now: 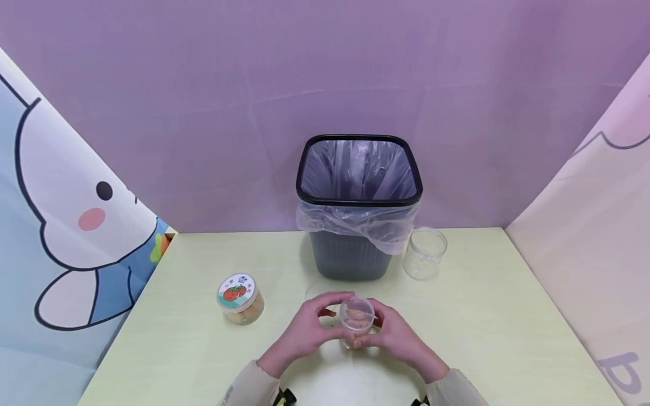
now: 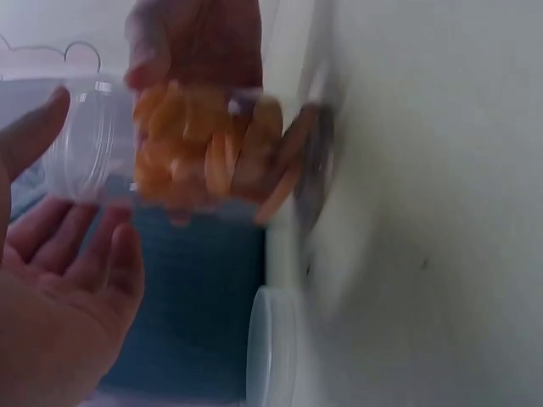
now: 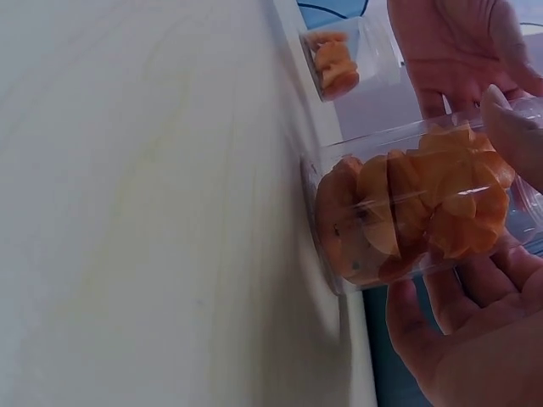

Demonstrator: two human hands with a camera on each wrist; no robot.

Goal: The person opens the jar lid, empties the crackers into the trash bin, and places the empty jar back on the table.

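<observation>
A lidless clear plastic jar (image 1: 357, 317) holding orange-brown swirled cookies (image 3: 462, 203) stands upright near the table's front. My left hand (image 1: 307, 330) reaches around it from the left, thumb in front and forefinger behind, by the neck. From the other side my right hand (image 1: 398, 338) grips the jar, its thumb (image 3: 509, 123) lying across the clear wall. Behind the hands a clear lid (image 2: 271, 352) lies on the table, partly covered by the left hand in the head view.
Left of my hands stands a closed cookie jar (image 1: 241, 299) with a tomato-pictured label on its lid. A lined waste bin (image 1: 347, 256) is at the back middle, and an uncovered clear jar (image 1: 424, 259) stands at its right. A purple cloth (image 1: 228, 124) hangs behind the table.
</observation>
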